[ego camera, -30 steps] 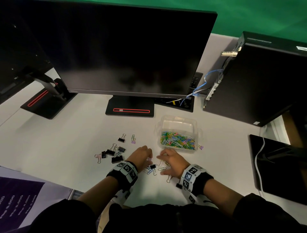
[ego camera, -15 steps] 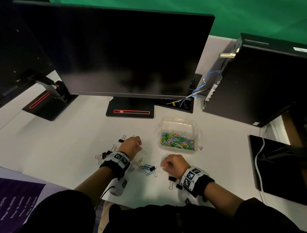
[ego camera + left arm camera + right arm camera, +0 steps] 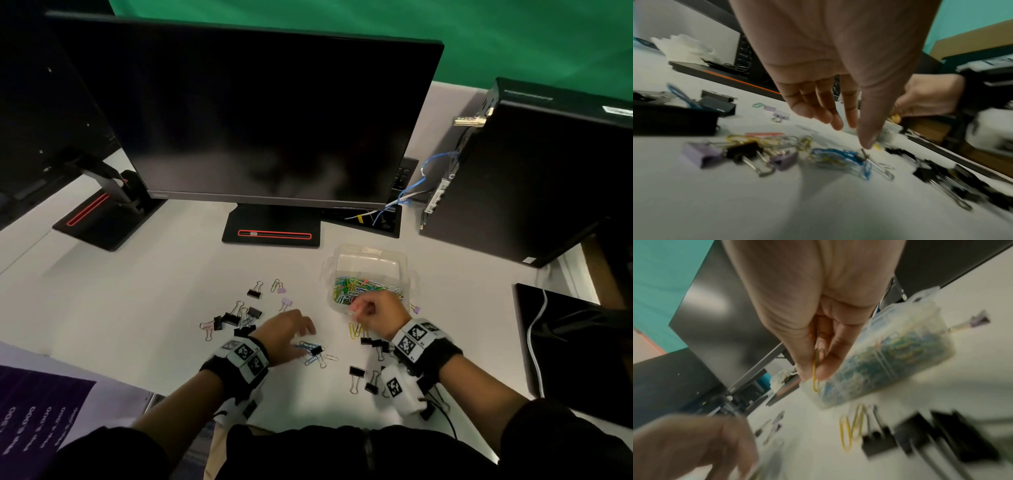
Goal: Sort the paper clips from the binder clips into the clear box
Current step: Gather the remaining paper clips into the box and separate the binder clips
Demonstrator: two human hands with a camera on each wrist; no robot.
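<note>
The clear box (image 3: 370, 260) holds a heap of coloured paper clips (image 3: 356, 287). My right hand (image 3: 375, 313) hovers at the box's near edge and pinches a yellow paper clip (image 3: 815, 382) between thumb and fingers, beside the box wall (image 3: 900, 356). My left hand (image 3: 287, 330) hangs with straight fingers (image 3: 830, 116) over a tangle of blue paper clips (image 3: 840, 157) and holds nothing. Black binder clips (image 3: 233, 318) and purple binder clips (image 3: 701, 154) lie scattered on the white desk (image 3: 120, 301). Two yellow paper clips (image 3: 355, 330) lie near the right hand.
A large dark monitor (image 3: 267, 120) on its stand (image 3: 274, 233) fills the back of the desk. A black computer case (image 3: 520, 171) with cables stands at the right. A second monitor base (image 3: 99, 219) sits at the left, a purple sheet (image 3: 37, 414) at the near left.
My right hand rose from the loose clips toward the box with a paper clip in its pinch. My left hand swung back from the binder clips on the left to the blue paper clips.
</note>
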